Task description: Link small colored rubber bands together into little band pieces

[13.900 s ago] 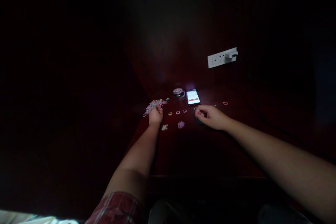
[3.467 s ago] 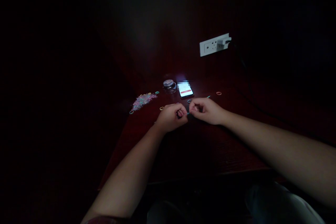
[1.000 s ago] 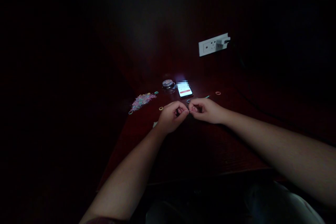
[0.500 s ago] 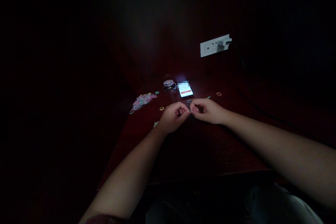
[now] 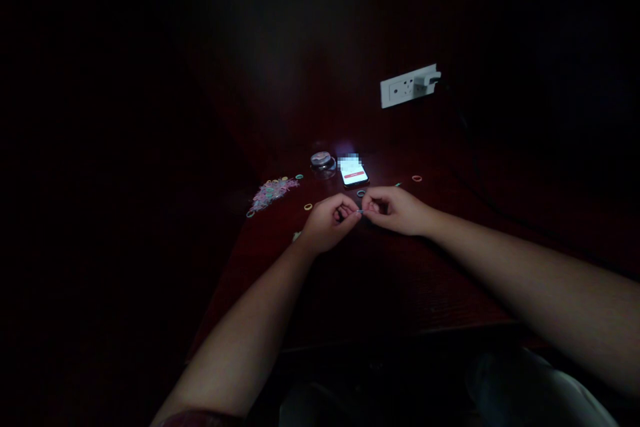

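My left hand (image 5: pixel 327 221) and my right hand (image 5: pixel 395 210) meet fingertip to fingertip over a dark red wooden table (image 5: pixel 380 287). Both are closed in a pinch on one tiny elastic band (image 5: pixel 361 212) stretched between them. A heap of small coloured elastic bands (image 5: pixel 270 192) lies to the left of my left hand. Single loose bands (image 5: pixel 308 206) lie scattered around the hands.
A lit phone (image 5: pixel 354 175) lies flat just beyond my hands, with a small round glass dish (image 5: pixel 323 161) to its left. A white wall socket (image 5: pixel 404 88) with a plug and dark cable is at the back right. The room is very dark.
Over the last second the hands have hardly moved, staying pinched together. Much earlier, the left hand was at the heap of bands and the right rested apart.
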A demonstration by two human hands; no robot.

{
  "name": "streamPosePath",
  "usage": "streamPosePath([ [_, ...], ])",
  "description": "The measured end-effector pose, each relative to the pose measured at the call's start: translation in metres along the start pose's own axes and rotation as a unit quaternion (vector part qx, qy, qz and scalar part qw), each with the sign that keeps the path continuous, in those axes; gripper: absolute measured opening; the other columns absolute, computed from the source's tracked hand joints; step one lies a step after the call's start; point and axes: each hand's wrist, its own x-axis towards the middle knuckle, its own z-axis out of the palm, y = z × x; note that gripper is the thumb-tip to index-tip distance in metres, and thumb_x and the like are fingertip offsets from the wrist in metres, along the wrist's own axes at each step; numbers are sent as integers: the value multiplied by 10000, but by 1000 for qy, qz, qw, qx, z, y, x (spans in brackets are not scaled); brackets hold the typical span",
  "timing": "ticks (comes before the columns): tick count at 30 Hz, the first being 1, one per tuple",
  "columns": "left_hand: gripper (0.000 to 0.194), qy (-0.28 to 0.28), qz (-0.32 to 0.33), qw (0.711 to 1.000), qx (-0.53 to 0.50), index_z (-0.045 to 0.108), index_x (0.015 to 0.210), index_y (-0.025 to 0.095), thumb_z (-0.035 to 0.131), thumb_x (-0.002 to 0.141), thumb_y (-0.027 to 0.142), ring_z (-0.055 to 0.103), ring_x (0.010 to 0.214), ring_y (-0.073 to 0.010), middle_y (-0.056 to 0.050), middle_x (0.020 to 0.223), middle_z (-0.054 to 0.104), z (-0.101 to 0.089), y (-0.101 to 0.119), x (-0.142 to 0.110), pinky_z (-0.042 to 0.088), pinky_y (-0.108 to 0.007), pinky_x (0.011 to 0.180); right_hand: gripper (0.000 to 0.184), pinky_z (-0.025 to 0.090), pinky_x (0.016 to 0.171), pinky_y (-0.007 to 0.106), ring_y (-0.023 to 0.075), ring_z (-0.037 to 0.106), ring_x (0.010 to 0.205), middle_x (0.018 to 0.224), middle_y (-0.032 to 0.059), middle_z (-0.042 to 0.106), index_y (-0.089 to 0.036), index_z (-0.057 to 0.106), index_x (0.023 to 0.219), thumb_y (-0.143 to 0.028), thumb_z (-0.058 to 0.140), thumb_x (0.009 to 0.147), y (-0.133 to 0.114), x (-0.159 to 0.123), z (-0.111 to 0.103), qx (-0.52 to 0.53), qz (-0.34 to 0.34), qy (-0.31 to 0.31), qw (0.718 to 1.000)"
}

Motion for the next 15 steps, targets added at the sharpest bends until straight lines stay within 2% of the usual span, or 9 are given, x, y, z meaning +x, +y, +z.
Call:
streamPosePath([
  [15,133,-6,6,999,40,630,822,150,581,831,274,509,649,-102,-17,739,599,-4,-1,0,402,-215,585,101,357,573,239,113,451,626,683,-1,504,-159,576,770,-249,554,809,1,1,-7,-40,-15,5,999],
])
